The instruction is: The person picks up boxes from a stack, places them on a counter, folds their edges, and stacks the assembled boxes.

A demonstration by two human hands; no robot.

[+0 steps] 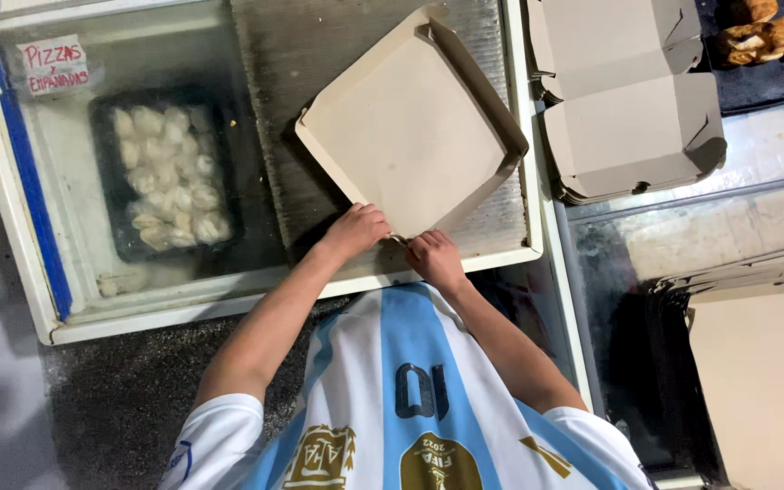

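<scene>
Both hands, left hand (357, 230) and right hand (435, 257), pinch the near corner of a tan cardboard pizza box (407, 122) lying on a chest freezer lid (319, 54).

Tan cardboard box (410, 127), half-folded, open, flat on freezer lid

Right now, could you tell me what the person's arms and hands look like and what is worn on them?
Both arms are bare from short white sleeves of a sky-blue and white striped shirt. The left hand and right hand wear no gloves; no rings or watch show.
</scene>
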